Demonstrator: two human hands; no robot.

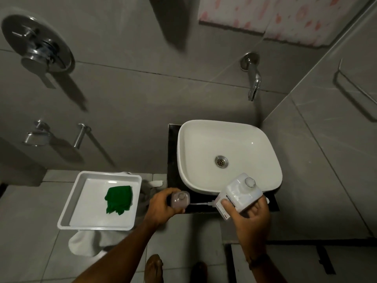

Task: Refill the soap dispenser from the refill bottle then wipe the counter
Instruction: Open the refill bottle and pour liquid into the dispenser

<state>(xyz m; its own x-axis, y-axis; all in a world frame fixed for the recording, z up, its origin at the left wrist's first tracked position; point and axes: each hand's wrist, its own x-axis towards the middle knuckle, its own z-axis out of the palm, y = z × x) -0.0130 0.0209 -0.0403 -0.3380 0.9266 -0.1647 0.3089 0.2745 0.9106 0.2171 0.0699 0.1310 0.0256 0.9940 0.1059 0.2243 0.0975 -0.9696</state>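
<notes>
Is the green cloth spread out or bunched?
Bunched. The green cloth lies crumpled in a small heap inside the white tray, covering only part of its floor; neither hand touches it.

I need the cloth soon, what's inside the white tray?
A crumpled green cloth lies in the white tray; the tray floor around it shows bare. Whatever lies beneath the cloth is covered.

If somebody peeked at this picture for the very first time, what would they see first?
Probably the big white sink on the dark counter in the middle. Just in front of it, the left hand holds a small soap dispenser and the right hand grips a white refill bottle. A bright green cloth lies in the white tray at left.
</notes>
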